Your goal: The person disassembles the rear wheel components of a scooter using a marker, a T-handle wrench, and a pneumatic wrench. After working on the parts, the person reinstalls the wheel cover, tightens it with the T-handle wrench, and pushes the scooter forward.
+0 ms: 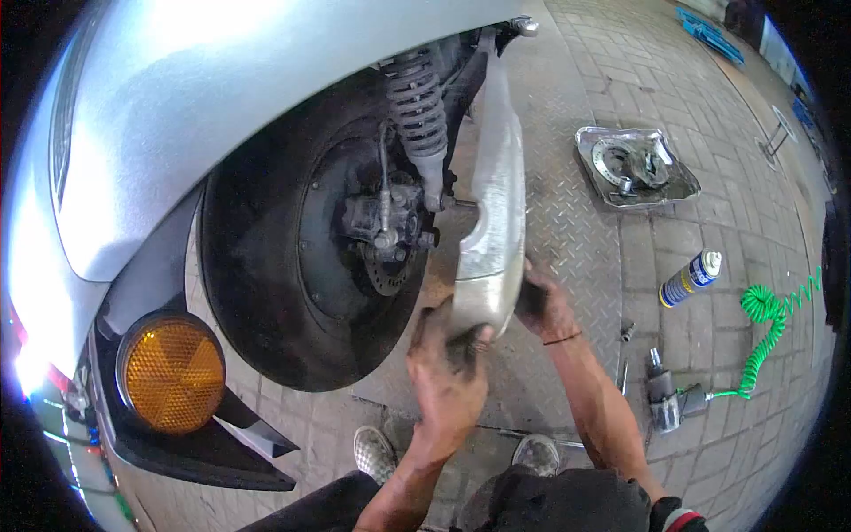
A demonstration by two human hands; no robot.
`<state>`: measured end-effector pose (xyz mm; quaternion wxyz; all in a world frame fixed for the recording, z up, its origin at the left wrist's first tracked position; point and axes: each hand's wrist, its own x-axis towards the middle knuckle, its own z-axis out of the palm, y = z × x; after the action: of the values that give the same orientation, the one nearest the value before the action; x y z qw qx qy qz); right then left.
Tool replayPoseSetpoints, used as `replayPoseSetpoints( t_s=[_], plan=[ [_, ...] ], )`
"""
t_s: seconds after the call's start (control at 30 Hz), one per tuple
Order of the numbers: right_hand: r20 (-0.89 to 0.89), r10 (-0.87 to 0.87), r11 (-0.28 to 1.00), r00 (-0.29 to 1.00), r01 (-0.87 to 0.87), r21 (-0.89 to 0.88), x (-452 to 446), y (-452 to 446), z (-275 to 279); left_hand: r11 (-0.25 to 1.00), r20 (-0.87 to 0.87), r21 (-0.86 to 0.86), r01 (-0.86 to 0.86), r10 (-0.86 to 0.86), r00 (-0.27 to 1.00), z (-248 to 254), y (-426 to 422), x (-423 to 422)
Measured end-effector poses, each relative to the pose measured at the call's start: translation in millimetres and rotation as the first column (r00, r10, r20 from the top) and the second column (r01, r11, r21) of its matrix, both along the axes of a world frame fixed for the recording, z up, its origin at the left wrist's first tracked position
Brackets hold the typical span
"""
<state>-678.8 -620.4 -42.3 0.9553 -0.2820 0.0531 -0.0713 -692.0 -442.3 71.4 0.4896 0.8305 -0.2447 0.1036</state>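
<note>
Silver arm [501,168] between the fingers, near end apparently unfastened
Left hand [449,377] and right hand [550,312] clamp that end; up-left of their fingers, the hub [386,217] sits uncovered; far-end fixing unclear.

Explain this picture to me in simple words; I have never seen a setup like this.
There is no robot here. A camera worn on a person's head looks forward and down, so the bare left hand and right hand are the wearer's own. Both grip the near end of a long silver metal arm beside a wheel and a coil spring on a silver vehicle. On the ground to the right are a tray of metal parts, a spray can, and what looks like an air tool with a green coiled hose. The curved, dark edges suggest a wide lens.
</note>
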Motion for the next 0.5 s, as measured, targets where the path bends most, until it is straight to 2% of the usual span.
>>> replayPoseSetpoints(
  t_s=[0.03,0.07,0.2,0.27,0.3,0.37,0.47,0.5],
  plan=[
    [0.037,-0.022,0.998,0.999,0.024,-0.056,5,6,7,0.997,0.072,-0.023,-0.076,0.078,0.994,1,1,2],
    [0.076,-0.039,0.993,0.996,0.047,-0.112,8,10,13,0.996,0.007,-0.034,-0.085,0.085,0.996,-12,9,6],
    [0.147,-0.049,0.991,0.988,0.066,-0.115,14,17,27,0.999,-0.042,-0.023,-0.025,0.024,0.999,-14,20,15],
    [0.139,-0.099,0.977,0.985,0.123,-0.176,18,19,23,0.991,-0.203,-0.134,-0.014,-0.014,0.979,-11,21,15],
    [0.135,-0.098,0.977,0.986,0.121,-0.175,19,19,21,0.991,-0.207,-0.133,-0.016,-0.012,0.978,-12,19,16],
    [0.059,-0.095,0.965,0.994,0.106,-0.242,25,18,21,0.963,-0.169,-0.216,-0.161,0.125,0.978,-18,15,20],
    [0.131,-0.12,0.964,0.984,0.147,-0.222,44,19,15,0.932,-0.216,-0.275,-0.236,0.179,0.96,-78,31,23],
    [0.153,-0.12,0.967,0.981,0.15,-0.205,48,19,14,0.933,-0.214,-0.272,-0.234,0.179,0.96,-76,28,22]
  ],
)
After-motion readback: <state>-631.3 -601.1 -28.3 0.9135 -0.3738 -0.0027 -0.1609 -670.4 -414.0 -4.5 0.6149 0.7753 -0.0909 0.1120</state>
